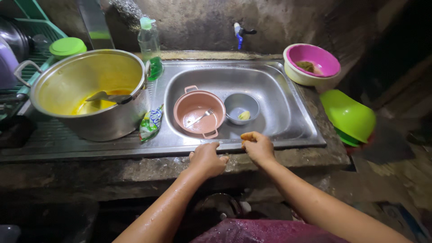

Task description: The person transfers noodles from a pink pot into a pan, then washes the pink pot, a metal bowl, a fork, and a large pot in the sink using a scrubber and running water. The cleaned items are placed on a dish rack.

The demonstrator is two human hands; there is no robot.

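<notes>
The wet left hand [207,158] and right hand [257,146] rest side by side on the front rim of the stainless steel sink [270,144] — both loosely curled, and whether the right pinches something small I cannot tell. Just beyond them in the basin sit a pink round plastic pot [199,113] with a metal fork [200,118] lying in it and, touching it, a small grey bowl [242,107]. On the left drainboard stands a large aluminium stockpot [90,92] with yellow liquid and a ladle — a green dish-soap bottle [150,47] behind it.

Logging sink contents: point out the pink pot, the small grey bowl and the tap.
pink pot [192,108], head view, inner wall.
small grey bowl [236,102], head view, inside wall.
tap [239,35], head view, its body.
</notes>
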